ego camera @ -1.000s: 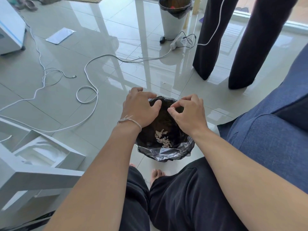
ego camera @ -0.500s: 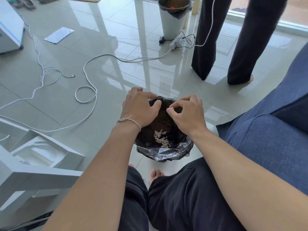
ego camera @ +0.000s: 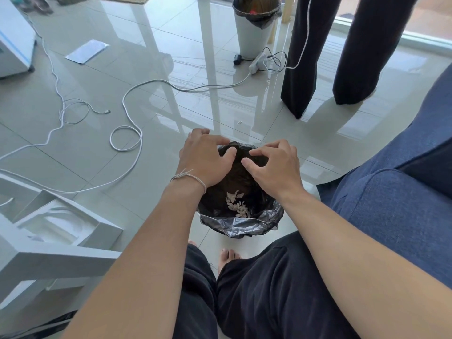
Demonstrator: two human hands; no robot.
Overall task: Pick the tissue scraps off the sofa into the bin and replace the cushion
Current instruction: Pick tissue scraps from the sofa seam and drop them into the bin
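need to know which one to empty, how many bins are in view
2. One black-lined bin sits on the floor under the hands, scraps inside. A white bin stands further off, by the power strip.

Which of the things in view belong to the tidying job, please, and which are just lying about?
Job: left hand, right hand, lined bin, tissue scraps, sofa.
Lying about: white cable, far bin, paper sheet, power strip.

One head-worn camera looks steeply down, close over the lap.
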